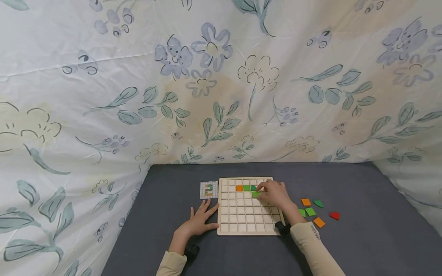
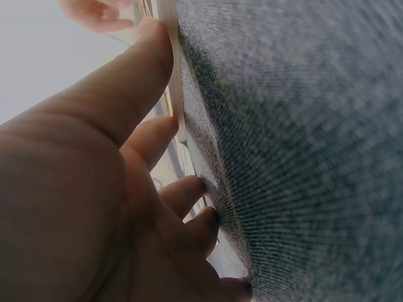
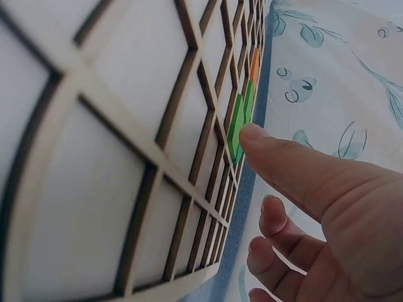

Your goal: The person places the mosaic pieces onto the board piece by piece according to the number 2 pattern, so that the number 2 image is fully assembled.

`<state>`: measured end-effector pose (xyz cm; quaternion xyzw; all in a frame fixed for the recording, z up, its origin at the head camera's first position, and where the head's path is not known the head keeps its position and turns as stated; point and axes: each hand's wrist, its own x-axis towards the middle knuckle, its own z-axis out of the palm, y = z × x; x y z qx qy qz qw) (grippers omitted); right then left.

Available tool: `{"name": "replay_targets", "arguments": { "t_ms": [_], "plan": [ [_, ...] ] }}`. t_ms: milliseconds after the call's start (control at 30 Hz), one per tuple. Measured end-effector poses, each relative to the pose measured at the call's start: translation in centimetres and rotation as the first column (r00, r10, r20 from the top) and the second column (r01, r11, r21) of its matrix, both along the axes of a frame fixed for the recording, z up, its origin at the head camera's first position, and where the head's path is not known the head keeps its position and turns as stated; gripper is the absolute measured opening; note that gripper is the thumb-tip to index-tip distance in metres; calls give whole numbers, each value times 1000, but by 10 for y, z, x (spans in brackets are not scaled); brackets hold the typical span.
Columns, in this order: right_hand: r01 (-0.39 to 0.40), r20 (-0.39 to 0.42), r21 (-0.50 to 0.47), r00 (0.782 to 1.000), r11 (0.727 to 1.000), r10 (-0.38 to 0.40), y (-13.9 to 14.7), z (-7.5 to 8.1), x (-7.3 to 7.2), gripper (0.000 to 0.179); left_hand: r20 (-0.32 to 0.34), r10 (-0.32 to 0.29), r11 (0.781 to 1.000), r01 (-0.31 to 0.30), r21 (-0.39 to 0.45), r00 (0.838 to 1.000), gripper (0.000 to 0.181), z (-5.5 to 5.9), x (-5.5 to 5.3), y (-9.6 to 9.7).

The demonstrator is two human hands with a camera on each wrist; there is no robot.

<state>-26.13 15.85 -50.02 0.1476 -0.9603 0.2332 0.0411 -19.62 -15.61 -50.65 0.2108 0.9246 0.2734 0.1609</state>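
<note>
A pale wooden grid board (image 1: pixel 241 215) lies on the dark table. In its upper rows sit an orange square (image 1: pixel 239 188), a green square (image 1: pixel 246 188), a darker green piece (image 1: pixel 253 188) partly behind the fingers, and a light green piece (image 1: pixel 255 194) below it. My right hand (image 1: pixel 275 194) reaches over the board's upper right to these green pieces; in the right wrist view its thumb (image 3: pixel 283 157) is straight at a green tile (image 3: pixel 237 129), apart from the other fingers. My left hand (image 1: pixel 197 223) is spread on the table, thumb and a finger at the board's left edge.
A small pattern card (image 1: pixel 208 190) with a coloured figure lies left of the board. Right of it are scattered loose tiles: orange squares (image 1: pixel 319 222), green squares (image 1: pixel 310 211), a green quarter-round (image 1: pixel 318 203) and a red piece (image 1: pixel 334 216). A floral cloth (image 1: pixel 221 96) hangs behind the table.
</note>
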Motion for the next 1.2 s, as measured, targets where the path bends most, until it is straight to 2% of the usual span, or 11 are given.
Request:
{"name": "replay_targets", "arguments": {
  "t_ms": [233, 667, 1200],
  "plan": [
    [30, 22, 5, 999, 1000, -30, 6, 3, 4, 19, -10, 4, 1000, -5, -5, 1000, 71, -1, 0, -1],
    [30, -4, -17, 1000, 999, -30, 31, 5, 17, 21, -9, -4, 1000, 4, -5, 1000, 72, -2, 0, -1],
    [93, -23, -21, 995, 995, -93, 68, 4, 30, 24, -10, -5, 1000, 5, -5, 1000, 72, -1, 0, 0]
  ]
}}
